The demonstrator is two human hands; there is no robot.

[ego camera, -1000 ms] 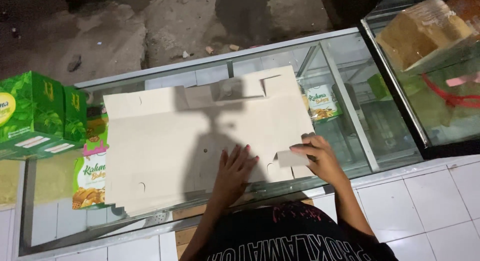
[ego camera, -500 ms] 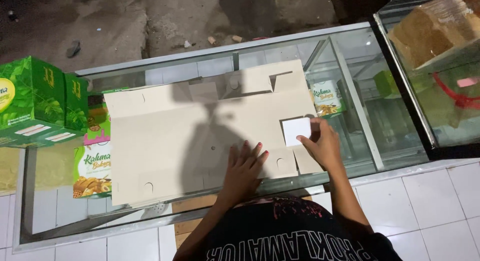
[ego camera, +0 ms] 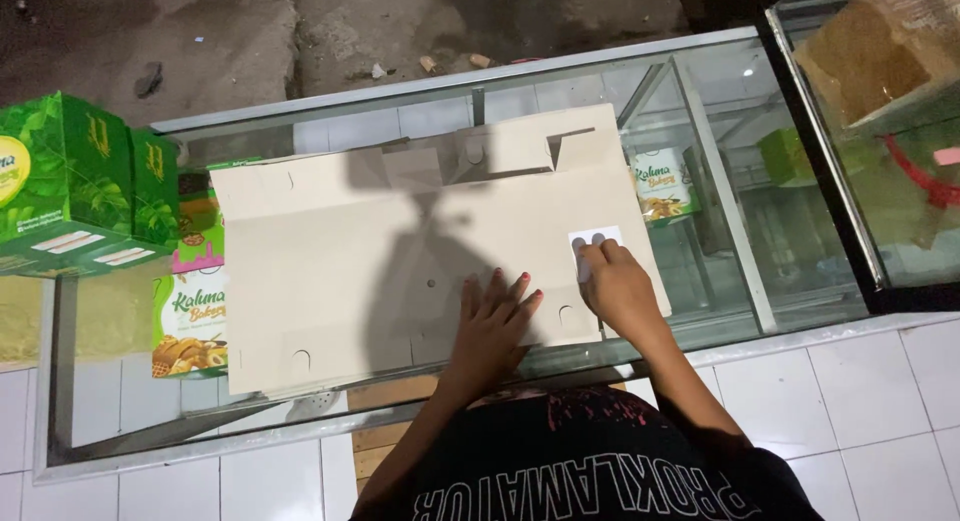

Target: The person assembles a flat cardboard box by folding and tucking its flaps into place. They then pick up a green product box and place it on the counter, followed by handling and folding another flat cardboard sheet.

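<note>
Atop the glass surface, your left hand lies flat, grip wide, on the cardboard sheet; at 3 o'clock your right hand pinches a folded flap, which may tear if forced.

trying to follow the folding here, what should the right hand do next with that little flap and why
Probably press the small flap fully flat: the right hand has it folded over onto the flat cardboard sheet, while the left hand lies flat on the sheet.
</note>
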